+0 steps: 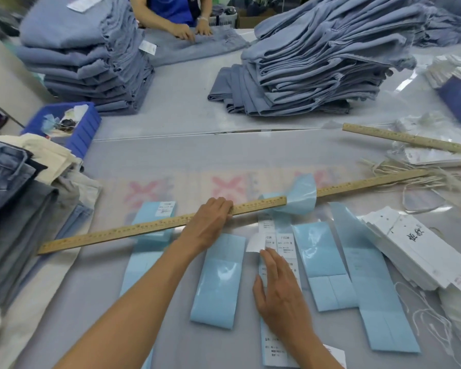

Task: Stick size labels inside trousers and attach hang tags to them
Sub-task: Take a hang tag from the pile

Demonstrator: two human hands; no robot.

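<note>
Several light-blue strips of label backing [218,280] lie side by side on the table in front of me. One strip carries white printed size labels [285,245]. My right hand [280,291] lies flat on that strip, and a white label [256,244] curls up at its fingertips. My left hand [209,222] rests on a long wooden ruler [117,231] that lies across the strips. A stack of white hang tags [415,251] sits at the right. Two piles of folded blue trousers [312,67] stand at the back.
Another person's hands [192,30] press on trousers across the table. A blue bin [72,126] and a pile of mixed garments [16,198] are at the left. A second ruler [407,139], loose tag strings [405,174] and plastic bags lie at the right.
</note>
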